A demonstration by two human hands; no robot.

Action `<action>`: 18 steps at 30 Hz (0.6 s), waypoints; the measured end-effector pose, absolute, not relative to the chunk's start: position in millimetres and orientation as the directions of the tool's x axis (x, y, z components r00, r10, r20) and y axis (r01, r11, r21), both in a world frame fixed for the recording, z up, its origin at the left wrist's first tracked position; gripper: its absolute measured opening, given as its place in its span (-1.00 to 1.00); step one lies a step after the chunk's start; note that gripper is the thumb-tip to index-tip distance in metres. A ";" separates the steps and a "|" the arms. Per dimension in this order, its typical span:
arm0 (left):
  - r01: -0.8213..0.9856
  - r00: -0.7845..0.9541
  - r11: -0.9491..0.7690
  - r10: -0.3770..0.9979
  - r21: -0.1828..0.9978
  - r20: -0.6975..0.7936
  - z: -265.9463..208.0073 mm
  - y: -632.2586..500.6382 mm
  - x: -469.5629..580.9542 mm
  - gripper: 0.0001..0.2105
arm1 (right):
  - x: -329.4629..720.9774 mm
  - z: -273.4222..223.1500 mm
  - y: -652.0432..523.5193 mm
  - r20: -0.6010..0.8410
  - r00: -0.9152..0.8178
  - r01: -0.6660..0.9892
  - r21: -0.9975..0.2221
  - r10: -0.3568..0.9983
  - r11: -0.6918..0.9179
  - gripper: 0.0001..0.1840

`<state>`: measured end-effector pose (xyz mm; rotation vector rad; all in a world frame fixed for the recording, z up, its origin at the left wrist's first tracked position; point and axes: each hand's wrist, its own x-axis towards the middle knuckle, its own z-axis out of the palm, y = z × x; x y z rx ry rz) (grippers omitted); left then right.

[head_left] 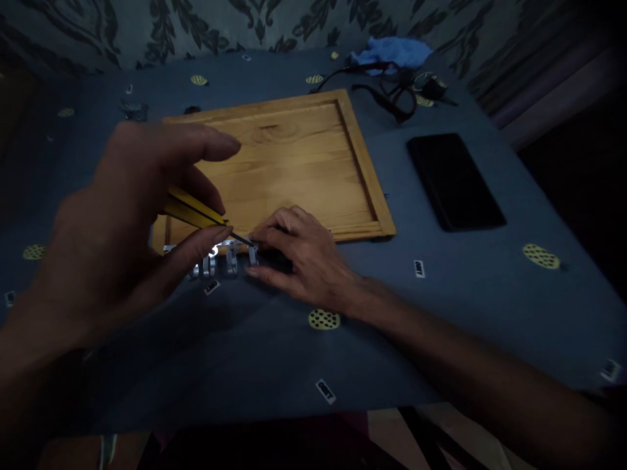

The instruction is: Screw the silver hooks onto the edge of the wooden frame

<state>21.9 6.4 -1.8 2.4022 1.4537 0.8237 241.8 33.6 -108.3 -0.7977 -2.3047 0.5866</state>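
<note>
My left hand (122,215) is closed round a yellow-and-black screwdriver (196,210), its index finger raised off the handle. The thin shaft slants down to the right, its tip at a small shiny metal piece. That piece is part of a row of metal clips (231,260) along the front edge of a wooden tray (289,176). My right hand (308,258) pinches the right end of this row between thumb and fingers. Whether the screwdriver tip sits in a screw is too small to tell. My left thumb partly hides the row's left end.
A black phone (455,181) lies right of the tray. Behind it are dark-framed glasses (386,98), a bunch of keys (431,85) and a blue cloth (392,53). Small clear items (134,109) lie at the back left on the patterned blue tablecloth (274,365).
</note>
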 end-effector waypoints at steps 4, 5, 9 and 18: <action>0.754 0.336 -0.467 0.879 0.462 0.339 -2.7 5.5 20.5 -0.48 | 241.5 -108.1 33.3 0.418 -0.625 0.385 -0.571 0.660 0.725 -0.40; 0.756 0.346 -0.472 0.876 0.453 0.336 -3.3 5.7 19.9 -0.47 | 241.3 -107.9 33.1 0.415 -0.625 0.389 -0.568 0.661 0.725 -0.41; 0.746 0.385 -0.502 0.861 0.437 0.332 -4.9 7.6 19.6 -0.43 | 241.3 -107.0 33.1 0.394 -0.629 0.401 -0.574 0.670 0.714 -0.42; 0.637 0.362 -0.618 0.767 0.461 0.530 -17.6 8.6 32.0 -0.47 | 241.1 -107.7 34.0 0.403 -0.632 0.392 -0.571 0.662 0.722 -0.35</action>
